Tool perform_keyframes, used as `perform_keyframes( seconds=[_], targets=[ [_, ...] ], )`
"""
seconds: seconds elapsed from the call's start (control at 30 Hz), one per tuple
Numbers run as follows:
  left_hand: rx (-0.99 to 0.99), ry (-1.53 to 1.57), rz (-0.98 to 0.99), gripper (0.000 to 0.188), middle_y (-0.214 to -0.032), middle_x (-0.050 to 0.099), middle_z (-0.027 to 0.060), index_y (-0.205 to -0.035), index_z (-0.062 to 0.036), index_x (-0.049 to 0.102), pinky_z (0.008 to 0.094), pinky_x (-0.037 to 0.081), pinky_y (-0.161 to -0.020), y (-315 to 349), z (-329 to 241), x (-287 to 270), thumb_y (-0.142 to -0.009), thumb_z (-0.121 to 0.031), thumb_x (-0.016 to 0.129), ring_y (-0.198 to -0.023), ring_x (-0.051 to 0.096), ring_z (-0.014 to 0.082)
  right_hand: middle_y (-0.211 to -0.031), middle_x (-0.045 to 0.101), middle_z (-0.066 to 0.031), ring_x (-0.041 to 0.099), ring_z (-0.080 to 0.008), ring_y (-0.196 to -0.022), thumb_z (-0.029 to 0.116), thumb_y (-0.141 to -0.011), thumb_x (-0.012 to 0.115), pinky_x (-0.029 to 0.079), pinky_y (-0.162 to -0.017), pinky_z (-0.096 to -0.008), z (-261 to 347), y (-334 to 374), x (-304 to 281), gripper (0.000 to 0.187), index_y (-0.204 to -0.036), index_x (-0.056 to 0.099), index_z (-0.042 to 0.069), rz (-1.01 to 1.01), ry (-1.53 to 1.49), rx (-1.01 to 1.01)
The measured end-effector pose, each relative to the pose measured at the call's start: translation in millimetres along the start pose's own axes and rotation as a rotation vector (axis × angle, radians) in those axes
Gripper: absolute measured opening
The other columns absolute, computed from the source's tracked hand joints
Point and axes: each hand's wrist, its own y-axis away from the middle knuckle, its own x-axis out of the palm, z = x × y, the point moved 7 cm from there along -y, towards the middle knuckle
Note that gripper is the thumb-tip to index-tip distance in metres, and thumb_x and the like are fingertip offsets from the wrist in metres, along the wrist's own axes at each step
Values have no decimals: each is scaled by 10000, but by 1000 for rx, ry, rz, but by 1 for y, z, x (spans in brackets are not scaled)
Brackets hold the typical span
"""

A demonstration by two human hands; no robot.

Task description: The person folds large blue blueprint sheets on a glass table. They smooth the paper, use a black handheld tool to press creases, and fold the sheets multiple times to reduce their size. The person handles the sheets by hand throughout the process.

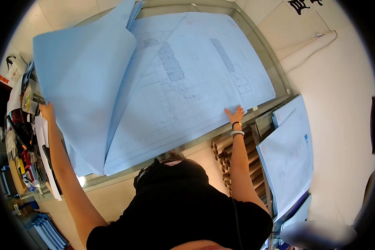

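Observation:
A large light-blue drawing sheet [200,96] with fine plan lines lies spread over the glass-topped table. At its left, another big blue sheet [81,79] is lifted and folded over, its plain side showing. My left hand [47,111] is closed on the left edge of this lifted sheet, its fingertips partly hidden. My right hand [236,114], with a dark band and a pale bracelet at the wrist, rests on the near right edge of the spread sheet, fingers apart.
Tools, tape and papers crowd the table's left end near a tape roll [28,99]. Cardboard tubes [223,156] are stacked under the table's near right side. More blue drawings [289,154] stand on the right, and folded blue stacks [50,231] sit lower left. The glass table edge [275,62] shows beyond the sheets.

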Motion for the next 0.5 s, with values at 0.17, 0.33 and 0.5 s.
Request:
perform_keyframes(
  seconds=[0.17, 0.33, 0.5],
  targets=[
    [702, 110, -138, 605, -1381, 442, 237, -1376, 49, 372, 449, 343, -1064, 142, -205, -25, -846, -74, 635, -1277, 430, 385, -1566, 164, -175, 67, -388, -1449, 572, -831, 621, 167, -1121, -592, -13, 8, 18, 826, -1469, 343, 126, -111, 58, -38],
    [937, 492, 281, 612, -1441, 395, 193, -1414, -19, 372, 422, 270, -1122, 310, -339, -24, -844, -16, 596, -1347, 355, 351, -1553, 224, -161, 145, -401, -1432, 498, -833, 652, 245, -1093, -584, 1, 8, 27, 691, -1377, 477, 110, -183, -30, -71],
    [1158, 530, 992, 687, -1505, 275, 228, -1448, -42, 300, 458, 227, -1145, 510, -390, 31, -848, -110, 627, -1391, 272, 385, -1553, 227, -151, 129, -360, -1447, 474, -810, 686, 213, -1115, -583, -12, 7, 24, 667, -1354, 521, 126, -149, -31, -1]
  ],
)
